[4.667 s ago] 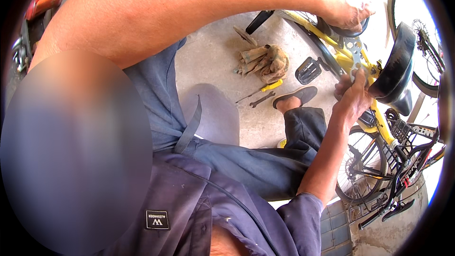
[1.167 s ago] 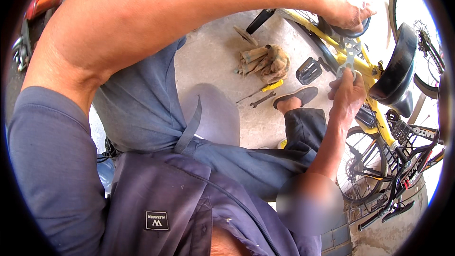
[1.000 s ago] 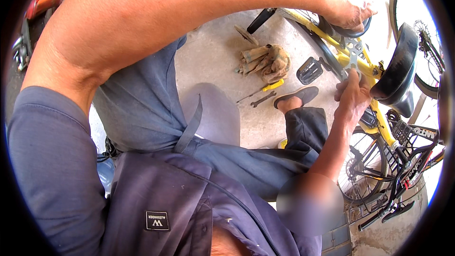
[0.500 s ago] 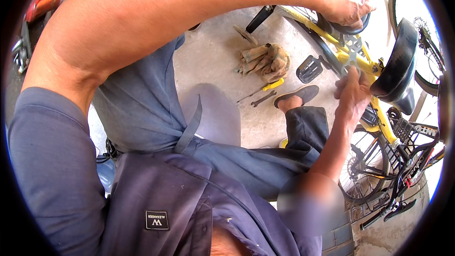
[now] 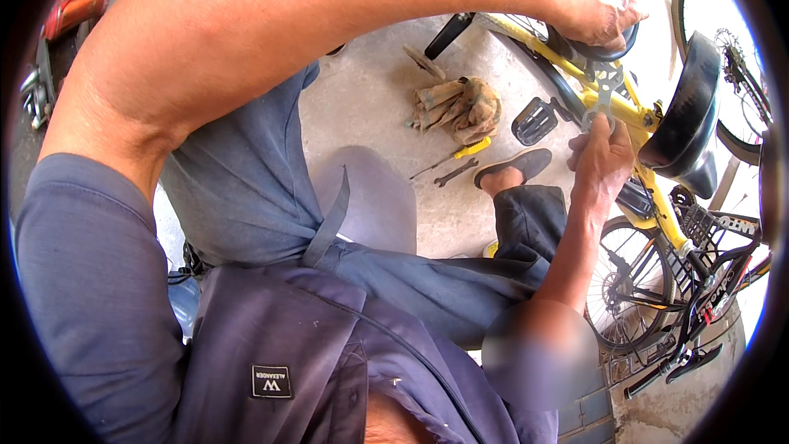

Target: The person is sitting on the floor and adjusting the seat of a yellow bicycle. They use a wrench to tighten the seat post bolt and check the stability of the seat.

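A yellow bicycle frame stands at the right. My left arm arches across the top of the view, and my left hand is closed over the black tyre of its wheel; bright glare washes out some of the fingers. Lower down, my right hand pinches one end of a flat silver multi-hole spanner. The spanner's far end reaches to the frame tubes near that wheel, and whether it sits on a nut cannot be made out. A black pedal lies left of the right hand.
On the concrete floor are a crumpled pair of dirty work gloves, a yellow-handled screwdriver and a small open-end spanner. A black saddle juts beside the frame. Another bicycle wheel stands at the far right.
My right hand and the silver spanner have shifted slightly left and toward me. My left hand stays on the tyre, almost unmoved.
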